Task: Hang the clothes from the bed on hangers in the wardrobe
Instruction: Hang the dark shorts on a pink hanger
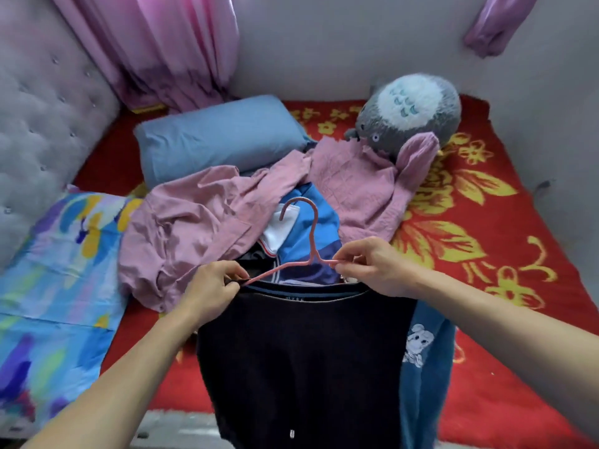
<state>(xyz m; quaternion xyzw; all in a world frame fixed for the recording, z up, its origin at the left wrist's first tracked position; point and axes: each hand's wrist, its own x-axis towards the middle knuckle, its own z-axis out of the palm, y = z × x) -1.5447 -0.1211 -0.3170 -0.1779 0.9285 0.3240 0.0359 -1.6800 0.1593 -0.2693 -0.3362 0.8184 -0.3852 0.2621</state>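
While left hand (pixel 207 288) and right hand (pixel 377 267) pinch it, thin pink hanger (pixel 313 236) tops shirt (pixel 301 358) — dark, limp.

Dark shirt (pixel 301 367), pink hanger (pixel 313 236) half inside its neckline, hook up, before rumpled pink garments (pixel 188 222).

Single head-worn view (wide-angle) looks forward and down, close over the bed (pixel 505 241); headboard (pixel 42 131) at left.
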